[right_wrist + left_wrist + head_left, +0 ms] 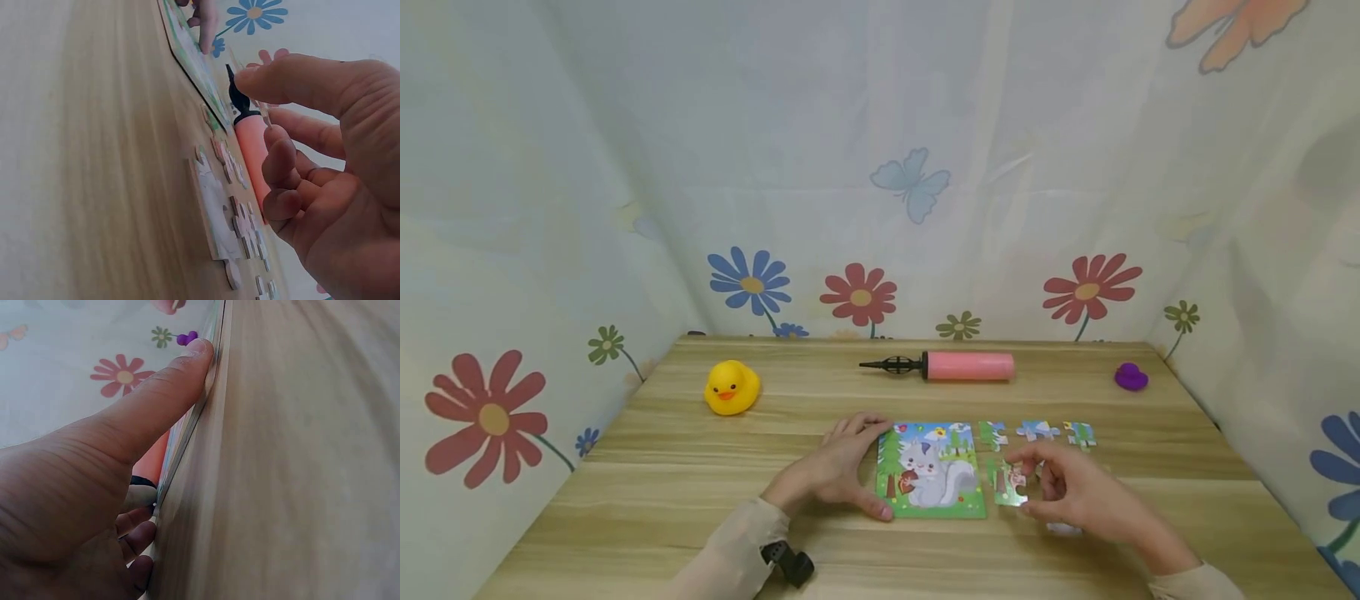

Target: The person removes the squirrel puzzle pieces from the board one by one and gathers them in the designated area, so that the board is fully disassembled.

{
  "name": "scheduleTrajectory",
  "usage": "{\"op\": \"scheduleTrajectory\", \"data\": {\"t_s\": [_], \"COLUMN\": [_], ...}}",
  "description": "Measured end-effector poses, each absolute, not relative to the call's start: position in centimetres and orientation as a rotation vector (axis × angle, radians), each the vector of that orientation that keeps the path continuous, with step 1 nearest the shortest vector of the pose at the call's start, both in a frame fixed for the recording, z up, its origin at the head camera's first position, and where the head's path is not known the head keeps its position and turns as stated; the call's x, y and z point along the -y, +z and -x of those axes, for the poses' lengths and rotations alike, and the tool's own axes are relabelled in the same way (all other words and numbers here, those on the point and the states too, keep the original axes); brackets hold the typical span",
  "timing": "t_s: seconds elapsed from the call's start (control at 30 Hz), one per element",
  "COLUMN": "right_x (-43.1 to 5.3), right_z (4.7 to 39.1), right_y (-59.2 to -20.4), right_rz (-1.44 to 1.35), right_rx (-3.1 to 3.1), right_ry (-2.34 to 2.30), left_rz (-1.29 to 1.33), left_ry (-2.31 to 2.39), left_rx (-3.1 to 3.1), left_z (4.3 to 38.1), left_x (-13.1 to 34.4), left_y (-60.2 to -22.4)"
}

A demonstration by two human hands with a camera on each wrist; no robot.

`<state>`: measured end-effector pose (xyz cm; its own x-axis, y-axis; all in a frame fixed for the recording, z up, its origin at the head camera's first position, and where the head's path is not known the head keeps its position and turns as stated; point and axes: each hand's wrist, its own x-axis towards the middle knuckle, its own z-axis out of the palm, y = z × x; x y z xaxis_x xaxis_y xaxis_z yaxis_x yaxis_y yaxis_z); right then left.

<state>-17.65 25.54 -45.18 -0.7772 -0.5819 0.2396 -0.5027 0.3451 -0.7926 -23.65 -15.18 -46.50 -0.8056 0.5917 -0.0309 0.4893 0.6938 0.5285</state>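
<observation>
In the head view my left hand (pixel 842 471) spans the left side of a square picture board (pixel 931 471) showing a grey squirrel. Its straight thumb rests at the board's lower left corner and its fingers lie by the upper left one; the left wrist view shows the thumb (pixel 169 387) along the board's edge. To the right, my right hand (pixel 1082 492) pinches a green and brown jigsaw piece (pixel 1007 490) between thumb and fingertips. That piece is tilted, catching light, and appears only as a thin edge in the right wrist view.
Several loose jigsaw pieces, one of them a blue and white piece (pixel 1037 430), lie right of the board, some partly behind my right hand. Farther back lie a pink hand pump (pixel 970 367), a yellow rubber duck (pixel 732 387) and a small purple duck (pixel 1131 377). A flowered curtain surrounds the table.
</observation>
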Motion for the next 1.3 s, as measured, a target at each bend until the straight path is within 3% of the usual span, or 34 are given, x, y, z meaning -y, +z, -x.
{"op": "scheduleTrajectory", "data": {"t_s": [0.53, 1.3], "right_x": [-24.81, -24.66], "right_z": [17.45, 17.26], "right_y": [-45.96, -45.84], "right_rz": [0.878, 0.824], "right_rx": [-2.553, -2.540], "right_ry": [-1.178, -1.162], "left_rz": [-0.866, -0.865], "left_ry": [0.759, 0.774], "left_rx": [-2.701, -2.691], "left_z": [23.60, 23.79], "left_x": [15.24, 15.28], "left_y": [-46.44, -46.64]}}
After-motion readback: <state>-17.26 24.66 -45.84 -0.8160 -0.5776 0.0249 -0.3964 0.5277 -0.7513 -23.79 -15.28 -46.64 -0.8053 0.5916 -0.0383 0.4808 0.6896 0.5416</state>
